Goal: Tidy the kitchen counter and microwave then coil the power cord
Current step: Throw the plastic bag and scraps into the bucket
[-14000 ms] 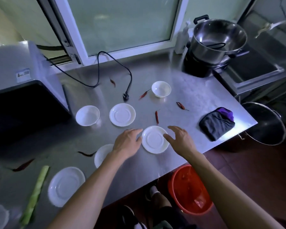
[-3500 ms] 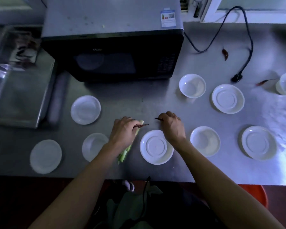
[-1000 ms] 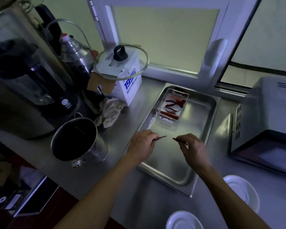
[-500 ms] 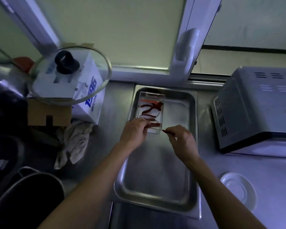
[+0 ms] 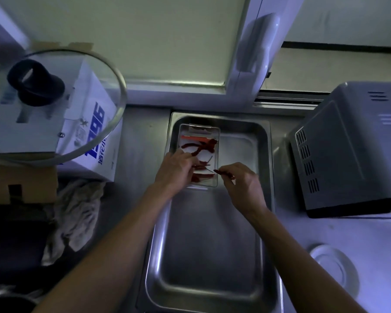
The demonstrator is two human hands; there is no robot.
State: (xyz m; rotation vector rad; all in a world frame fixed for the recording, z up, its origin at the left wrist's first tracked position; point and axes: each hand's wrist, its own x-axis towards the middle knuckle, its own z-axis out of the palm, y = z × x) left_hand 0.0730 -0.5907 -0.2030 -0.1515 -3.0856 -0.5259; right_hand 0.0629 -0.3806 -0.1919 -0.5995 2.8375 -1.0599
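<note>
L hand (image 5: pixel 175 171) reaches into clear box (image 5: pixel 217 141) w/ fingers curled among red chilies (image 5: pixel 199 146); whether it grips one: cannot tell. R hand (image 5: pixel 240 185) pinches a chili (image 5: pixel 224 173) betw. thumb and fingers, just beside box's near right corner. Box sits in far end of steel tray (image 5: pixel 212 256). Microwave (image 5: pixel 352 150) right of tray; saucer (image 5: pixel 333 267) near right.

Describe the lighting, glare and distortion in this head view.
Head view: dim, bluish light; the steel tray carries soft streaks of glare; the round glass lid and grey microwave bulge from wide-angle distortion. The red chillies in the clear rectangular container stay readable, as does the chilli pinched by the right hand; the left hand is shadowed.
</note>
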